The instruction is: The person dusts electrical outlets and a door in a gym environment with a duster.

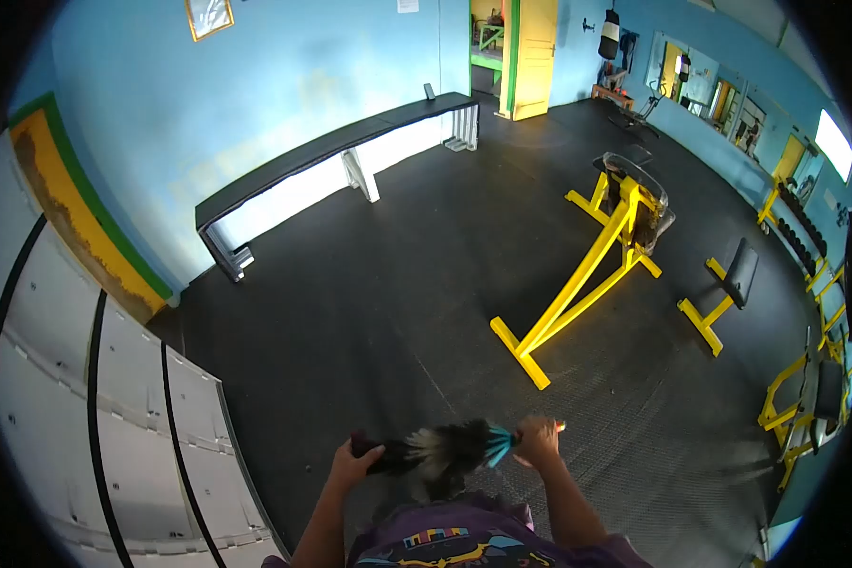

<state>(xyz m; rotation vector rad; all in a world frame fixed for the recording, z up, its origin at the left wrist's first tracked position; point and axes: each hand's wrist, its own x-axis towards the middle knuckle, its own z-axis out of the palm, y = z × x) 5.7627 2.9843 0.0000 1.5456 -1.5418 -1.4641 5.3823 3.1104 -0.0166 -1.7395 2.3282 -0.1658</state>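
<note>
A feather duster (445,447) with dark and pale feathers and a light-blue band is held level in front of my purple shirt. My right hand (540,443) is closed around its handle, whose tip pokes out on the right. At the feathered end, my left hand (353,464) grips the dark feathers, thumb on top. Both hands are above the black floor, well apart from each other.
Grey lockers (142,426) stand close on my left. A long black bench (341,142) runs along the blue wall. Yellow gym equipment (587,275) stands ahead right, with a small padded bench (740,275) beyond it. A yellow door (534,62) stands open at the back.
</note>
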